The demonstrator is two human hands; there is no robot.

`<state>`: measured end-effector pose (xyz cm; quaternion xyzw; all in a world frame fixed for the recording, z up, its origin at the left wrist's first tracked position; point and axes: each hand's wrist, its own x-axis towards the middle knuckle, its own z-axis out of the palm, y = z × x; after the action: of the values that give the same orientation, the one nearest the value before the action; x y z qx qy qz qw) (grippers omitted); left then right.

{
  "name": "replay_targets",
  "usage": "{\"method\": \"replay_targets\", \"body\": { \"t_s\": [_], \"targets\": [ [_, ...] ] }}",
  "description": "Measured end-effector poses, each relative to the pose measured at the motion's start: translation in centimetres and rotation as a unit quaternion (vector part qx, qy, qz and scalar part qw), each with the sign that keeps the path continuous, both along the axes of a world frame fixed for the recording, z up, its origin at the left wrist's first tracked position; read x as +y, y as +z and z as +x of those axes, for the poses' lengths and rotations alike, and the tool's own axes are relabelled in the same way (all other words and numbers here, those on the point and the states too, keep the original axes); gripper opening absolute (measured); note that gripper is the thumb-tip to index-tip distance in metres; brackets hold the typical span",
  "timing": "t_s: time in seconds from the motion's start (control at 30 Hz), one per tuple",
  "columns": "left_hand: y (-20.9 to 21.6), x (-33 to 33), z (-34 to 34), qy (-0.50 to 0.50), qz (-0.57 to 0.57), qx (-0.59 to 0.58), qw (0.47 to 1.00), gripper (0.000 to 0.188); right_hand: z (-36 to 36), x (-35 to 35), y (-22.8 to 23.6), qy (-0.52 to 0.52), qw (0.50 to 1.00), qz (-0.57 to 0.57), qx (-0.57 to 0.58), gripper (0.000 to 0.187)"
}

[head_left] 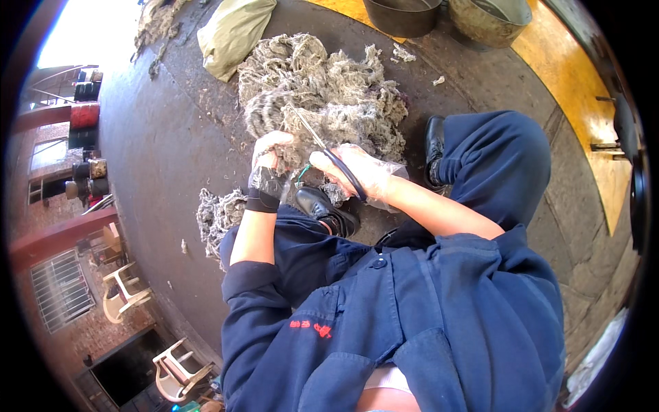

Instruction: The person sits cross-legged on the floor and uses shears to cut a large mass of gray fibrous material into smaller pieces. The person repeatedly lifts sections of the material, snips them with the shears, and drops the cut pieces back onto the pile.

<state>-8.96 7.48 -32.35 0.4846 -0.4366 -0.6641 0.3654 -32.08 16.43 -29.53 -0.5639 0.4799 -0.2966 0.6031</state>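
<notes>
Right grip (357,169): black-handled scissors (346,174) | fibre heap (328,86): grey-beige, matted, stringy

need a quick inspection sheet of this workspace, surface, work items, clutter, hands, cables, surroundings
surface: dark floor, with stray fibre scraps
work items: large grey fibre pile; scissors with dark handles
clutter: pale sack beside the pile; smaller fibre clump by the person's left leg
hands: right hand holds the scissors; left hand at the pile's near edge, grip unclear
cables: nothing seen
surroundings: two round tubs beyond; pale chairs at left
</notes>
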Motion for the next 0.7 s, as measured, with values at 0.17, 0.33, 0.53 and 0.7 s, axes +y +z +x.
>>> {"method": "replay_targets", "body": {
  "t_s": [0.17,0.33,0.53,0.7],
  "targets": [
    [-2.2,-0.2,0.4,-0.154,-0.156,-0.07,0.973,0.02,0.2,0.3,-0.9,0.005,0.988,0.085,-0.132,0.062],
    [0.3,-0.1,-1.0,-0.155,-0.212,-0.157,0.952,0.034,0.5,0.7,-1.3,-0.036,0.983,0.137,-0.119,0.058],
    [1.1,-0.1,-0.5,-0.111,-0.236,-0.165,0.951,0.039,0.2,1.3,0.0,-0.028,0.978,0.18,-0.101,0.052],
    [1.5,1.0,-2.5,-0.25,-0.266,-0.056,0.929,0.03,0.1,0.4,-1.9,-0.036,0.997,0.044,-0.053,0.049]
  ]
}}
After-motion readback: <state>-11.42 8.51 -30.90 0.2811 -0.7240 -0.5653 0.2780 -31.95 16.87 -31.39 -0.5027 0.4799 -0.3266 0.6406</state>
